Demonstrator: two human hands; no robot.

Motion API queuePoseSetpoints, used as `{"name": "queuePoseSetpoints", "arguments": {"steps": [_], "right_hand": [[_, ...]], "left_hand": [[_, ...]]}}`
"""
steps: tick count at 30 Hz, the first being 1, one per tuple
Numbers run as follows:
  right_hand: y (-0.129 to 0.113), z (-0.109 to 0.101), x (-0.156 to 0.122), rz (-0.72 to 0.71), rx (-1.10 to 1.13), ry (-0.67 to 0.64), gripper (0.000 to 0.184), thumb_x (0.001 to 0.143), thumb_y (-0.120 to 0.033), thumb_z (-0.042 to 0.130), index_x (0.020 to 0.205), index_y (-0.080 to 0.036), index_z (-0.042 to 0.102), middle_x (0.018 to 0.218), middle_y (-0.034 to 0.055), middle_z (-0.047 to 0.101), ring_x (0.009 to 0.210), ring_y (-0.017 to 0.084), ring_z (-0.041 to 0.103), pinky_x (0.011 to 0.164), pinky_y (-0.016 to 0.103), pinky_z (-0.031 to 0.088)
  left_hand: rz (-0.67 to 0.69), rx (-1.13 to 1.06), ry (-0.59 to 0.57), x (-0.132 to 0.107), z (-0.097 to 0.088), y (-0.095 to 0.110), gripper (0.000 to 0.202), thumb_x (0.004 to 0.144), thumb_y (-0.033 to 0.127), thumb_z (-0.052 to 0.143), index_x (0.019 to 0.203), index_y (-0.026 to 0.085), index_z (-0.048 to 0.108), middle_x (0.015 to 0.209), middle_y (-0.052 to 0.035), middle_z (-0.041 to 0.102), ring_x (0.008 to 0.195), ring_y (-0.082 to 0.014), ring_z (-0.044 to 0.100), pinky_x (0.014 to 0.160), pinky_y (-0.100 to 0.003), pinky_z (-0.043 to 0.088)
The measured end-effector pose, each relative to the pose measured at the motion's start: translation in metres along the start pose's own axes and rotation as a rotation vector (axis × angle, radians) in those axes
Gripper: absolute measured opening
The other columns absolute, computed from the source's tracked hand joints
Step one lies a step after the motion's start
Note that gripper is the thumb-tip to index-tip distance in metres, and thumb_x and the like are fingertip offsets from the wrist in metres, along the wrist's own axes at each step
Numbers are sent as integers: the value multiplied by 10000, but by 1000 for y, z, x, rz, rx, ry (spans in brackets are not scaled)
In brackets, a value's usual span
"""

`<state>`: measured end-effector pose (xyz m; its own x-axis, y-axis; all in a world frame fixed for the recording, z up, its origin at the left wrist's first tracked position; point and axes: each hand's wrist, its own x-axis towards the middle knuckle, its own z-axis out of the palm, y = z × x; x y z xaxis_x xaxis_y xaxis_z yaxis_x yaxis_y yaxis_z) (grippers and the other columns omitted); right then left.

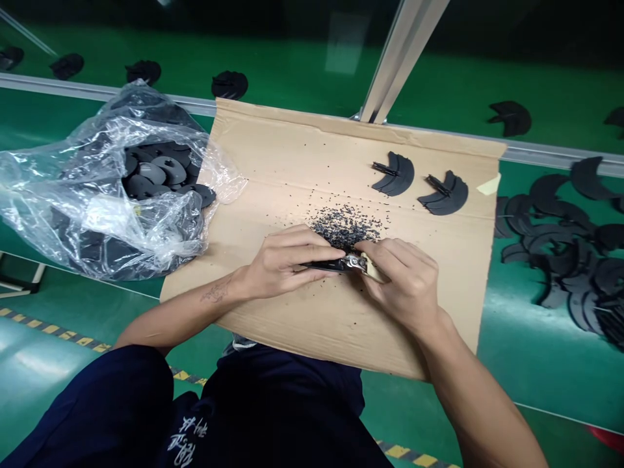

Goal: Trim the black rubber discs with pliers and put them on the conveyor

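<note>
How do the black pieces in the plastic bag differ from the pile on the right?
The bagged pieces look like rounded discs; the pile's pieces are mostly crescents. The bagged pieces sit in a clear plastic bag; the pile's pieces lie loose. The bagged pieces are left of the cardboard's middle, the pile beyond its right edge. Both are black.

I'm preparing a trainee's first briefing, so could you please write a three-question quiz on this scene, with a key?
1. How many dark curved pieces lie on the far right part of the cardboard?
2. True or false: the clear plastic bag lies right of the cardboard.
3. What shows between the left hand and right hand? (A) paintbrush (B) cup (C) shiny metal part

Key: 1. Two. 2. False; left. 3. C.
</note>
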<state>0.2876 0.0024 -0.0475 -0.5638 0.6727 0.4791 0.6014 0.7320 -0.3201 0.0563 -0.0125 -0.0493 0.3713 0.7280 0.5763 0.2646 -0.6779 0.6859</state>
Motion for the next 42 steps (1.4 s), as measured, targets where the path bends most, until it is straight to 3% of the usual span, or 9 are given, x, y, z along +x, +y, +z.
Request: {"name": "queuePoseSetpoints", "arguments": {"steps": [6,12,19,22,28,31,35,39,42], "right_hand": [[-3,-3,0,-18,-83,23,102,933,-167,595,940,-172,697,672,27,662,615,151,566,610,285,412],[0,0,0,76,-92,-17,192,963,-176,515,912,-167,699,699,33,668,616,149,561,600,281,389],[3,5,0,50,-238,-55,214,936,-200,514,1021,-146,703,772,62,686,703,187,544,638,315,359],[4,4,0,137,-123,-69,211,918,-190,528,1026,-144,703,809,72,697,726,192,576,659,316,400],[-4,2,6,242,460,-26,139,886,-273,678,994,-186,681,850,36,714,725,157,642,649,287,491],[-8,2,4,95,370,44,53,897,-202,647,941,-185,670,777,30,683,675,150,604,619,297,457],[-11,0,1,-148,193,76,129,893,-96,584,938,-182,669,691,15,650,611,142,532,573,314,370],[-10,-5,4,1,565,45,85,889,-157,653,965,-196,650,767,15,668,643,128,583,591,290,445],[-1,-6,6,123,478,122,131,877,-130,651,993,-191,655,813,34,678,677,140,600,606,291,455]], "left_hand": [[7,-35,-1,1,1,1,235,885,234,739,1114,183,728,922,-54,763,807,-113,680,743,-257,548],[-47,5,8,6,-3,5,239,878,263,746,1101,181,723,917,-53,750,833,-127,679,740,-261,558],[11,251,-75,1,-2,-5,216,927,253,678,1135,207,711,941,-39,749,844,-136,662,771,-296,537],[-20,257,2,3,-5,-4,231,888,268,737,1112,213,721,958,-34,764,896,-147,676,851,-329,538],[-83,1,68,7,-5,2,215,865,238,758,1055,153,703,967,-59,752,919,-132,704,818,-264,584],[-17,56,13,4,-2,0,139,910,213,695,1032,146,683,973,-72,743,952,-148,706,841,-282,598],[82,389,-117,-1,-1,-4,212,951,101,568,1120,178,669,1006,-66,737,935,-154,688,821,-296,593],[83,443,-190,-2,-3,-5,300,944,48,508,1167,182,658,1052,-66,738,943,-149,681,840,-300,597],[43,311,-162,-1,-6,-6,340,904,26,509,1172,174,657,1076,-65,736,993,-150,691,866,-297,608]]}}
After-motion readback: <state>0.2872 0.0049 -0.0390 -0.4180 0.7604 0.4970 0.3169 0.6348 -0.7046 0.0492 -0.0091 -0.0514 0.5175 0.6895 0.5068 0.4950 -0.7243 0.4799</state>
